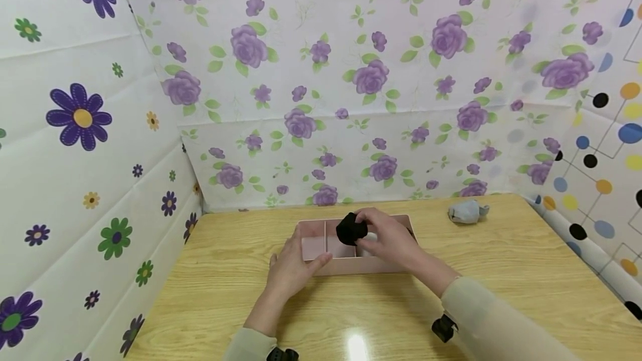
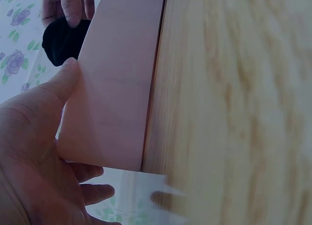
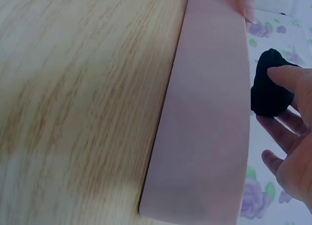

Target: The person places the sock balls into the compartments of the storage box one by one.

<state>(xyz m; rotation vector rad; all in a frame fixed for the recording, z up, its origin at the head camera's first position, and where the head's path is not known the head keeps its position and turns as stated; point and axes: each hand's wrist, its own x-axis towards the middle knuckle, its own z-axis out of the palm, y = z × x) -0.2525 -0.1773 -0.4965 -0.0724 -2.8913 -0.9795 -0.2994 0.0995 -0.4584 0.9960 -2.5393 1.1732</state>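
A pink divided box (image 1: 346,266) stands on the table. My left hand (image 1: 291,269) holds its left end, thumb over the front rim and fingers along the end wall. In the left wrist view, the fingertips (image 2: 97,193) show past the box's end. Above the middle compartments, my right hand (image 1: 388,238) pinches a black rolled-up sock (image 1: 351,229) between thumb and fingers. The sock (image 3: 273,86) is clear of the front rim in the right wrist view. Something white (image 1: 371,237) lies in a compartment, partly hidden by my right hand.
A grey rolled-up bundle (image 1: 467,212), like another sock, lies at the back right of the wooden table (image 1: 225,294). Flowered cloth (image 1: 301,99) hangs behind the table, with patterned cloths on both sides. A dark bit (image 1: 411,232) shows at the box's right end.
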